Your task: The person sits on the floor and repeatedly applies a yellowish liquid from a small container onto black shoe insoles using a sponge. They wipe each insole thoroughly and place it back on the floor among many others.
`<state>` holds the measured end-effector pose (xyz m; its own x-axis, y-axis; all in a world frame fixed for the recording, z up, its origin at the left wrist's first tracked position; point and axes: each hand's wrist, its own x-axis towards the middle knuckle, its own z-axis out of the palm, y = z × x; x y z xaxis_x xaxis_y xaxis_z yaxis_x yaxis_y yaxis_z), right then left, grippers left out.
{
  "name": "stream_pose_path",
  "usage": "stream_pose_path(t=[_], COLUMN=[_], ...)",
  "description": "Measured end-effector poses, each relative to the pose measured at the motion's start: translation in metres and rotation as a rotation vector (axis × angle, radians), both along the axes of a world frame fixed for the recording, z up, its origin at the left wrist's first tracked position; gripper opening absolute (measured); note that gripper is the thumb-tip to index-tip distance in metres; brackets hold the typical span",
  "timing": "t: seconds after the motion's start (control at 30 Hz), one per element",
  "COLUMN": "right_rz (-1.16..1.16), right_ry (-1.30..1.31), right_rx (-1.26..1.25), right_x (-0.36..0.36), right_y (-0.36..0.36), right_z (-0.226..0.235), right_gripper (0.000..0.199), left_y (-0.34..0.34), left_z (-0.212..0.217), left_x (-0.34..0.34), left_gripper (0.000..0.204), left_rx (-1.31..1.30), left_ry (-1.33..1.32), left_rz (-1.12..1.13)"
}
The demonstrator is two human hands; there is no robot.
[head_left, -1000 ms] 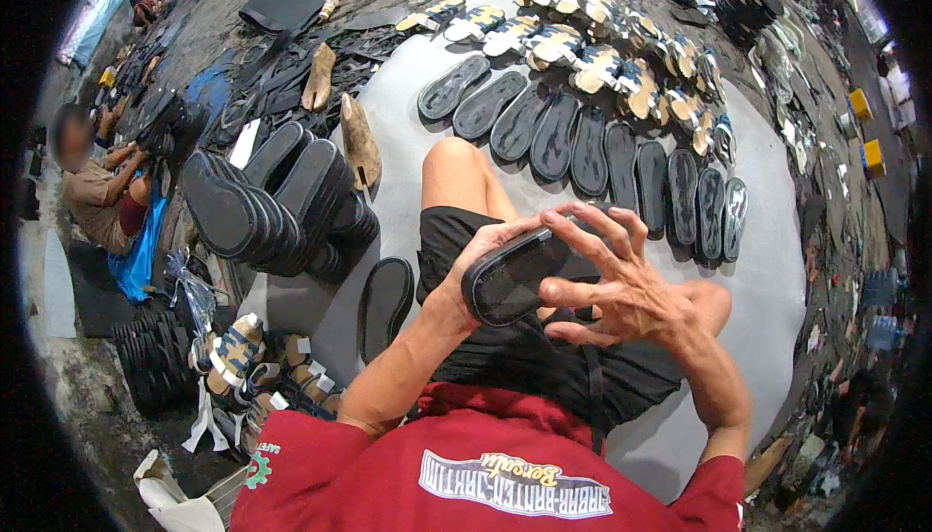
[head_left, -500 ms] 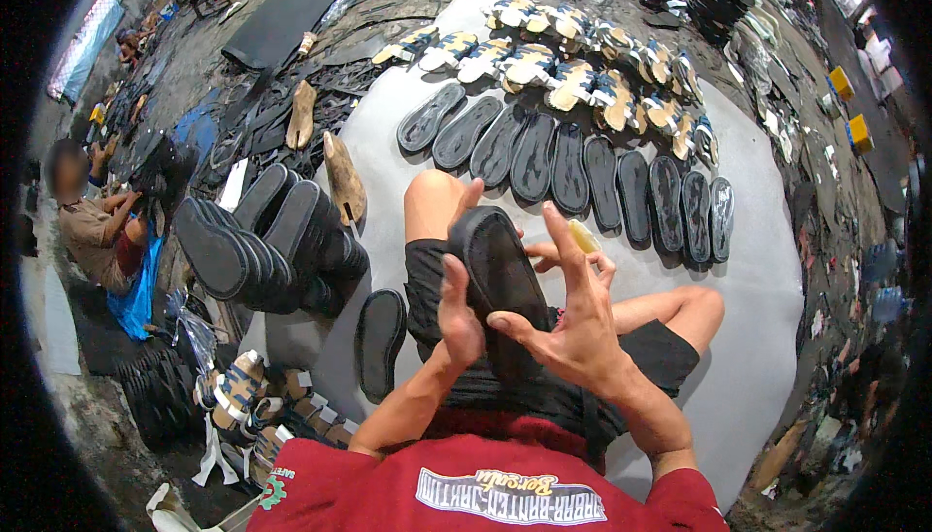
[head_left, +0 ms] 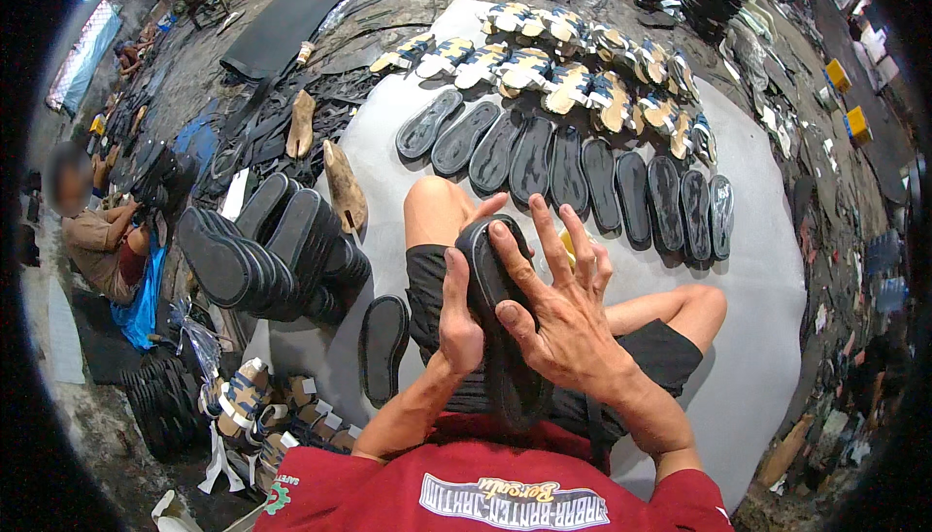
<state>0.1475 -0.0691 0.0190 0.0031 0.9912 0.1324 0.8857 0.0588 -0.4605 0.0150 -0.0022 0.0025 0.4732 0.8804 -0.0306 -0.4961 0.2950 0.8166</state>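
A black shoe sole (head_left: 493,284) stands lengthwise over my lap, its top face toward me. My left hand (head_left: 460,314) is wrapped round its left side, thumb upright along the edge. Over its right side lies my right hand (head_left: 558,314), with fingers spread and the index and thumb tips touching the face. Something small and yellow (head_left: 567,247) shows behind the right fingers; I cannot tell whether it is held. Another black sole (head_left: 382,349) lies flat beside my left leg.
Beyond my knees, a row of black soles (head_left: 530,158) lies on a grey sheet (head_left: 757,231). Several strapped sandal uppers (head_left: 529,68) sit behind them. At left are stacked soles (head_left: 228,260), a wooden shoe last (head_left: 342,185) and a seated person (head_left: 102,241).
My right hand has come down onto the sole's face, index finger now touching near its upper part. My left hand has closed in on the side, and the sole has shifted slightly.
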Motion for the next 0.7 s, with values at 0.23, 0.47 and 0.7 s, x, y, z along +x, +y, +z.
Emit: stream_pose_path(t=[0.23, 0.47, 0.7], right_rz=[0.039, 0.07, 0.128], right_ry=[-0.027, -0.112, -0.205], right_rx=[-0.029, -0.038, -0.049], right_x=[0.009, 0.021, 0.034], right_y=[0.002, 0.003, 0.001], right_z=[0.002, 0.006, 0.008], right_gripper=[0.063, 0.058, 0.055], left_y=[0.012, 0.022, 0.032], left_z=[0.002, 0.01, 0.003], left_x=[-0.007, -0.011, -0.018], left_gripper=[0.065, 0.062, 0.059], left_rx=[-0.081, -0.228, -0.391], left_ry=[-0.005, -0.032, -0.123], left_rz=[-0.109, -0.217, -0.365])
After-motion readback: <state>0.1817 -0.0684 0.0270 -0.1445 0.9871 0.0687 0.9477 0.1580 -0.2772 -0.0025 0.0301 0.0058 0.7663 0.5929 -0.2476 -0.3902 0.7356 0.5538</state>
